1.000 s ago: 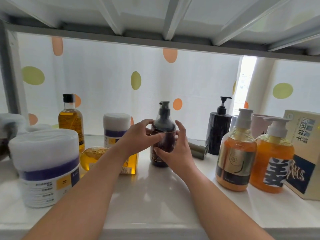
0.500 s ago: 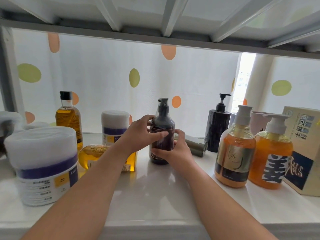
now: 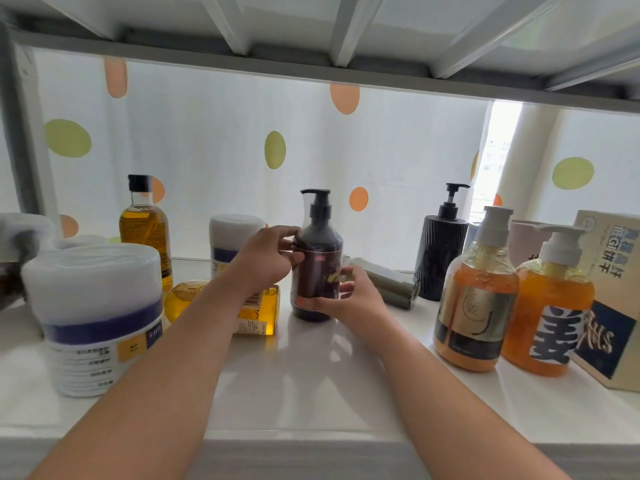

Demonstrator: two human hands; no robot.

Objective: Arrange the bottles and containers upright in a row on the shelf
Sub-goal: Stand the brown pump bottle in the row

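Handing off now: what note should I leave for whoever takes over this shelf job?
Left hand grips the shoulder of the dark brown pump bottle; right hand grips its lower body. It stands upright on the white shelf.
Done: black ribbed pump bottle and amber black-capped bottle stand upright.
To do: yellow bottle and grey-green cylindrical container lie on their sides; stand them up.

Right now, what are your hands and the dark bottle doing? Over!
Both gripping: left hand high on dark bottle, right hand at its base. Bottle upright on shelf. Lying flat beside it: yellow bottle, olive tube.
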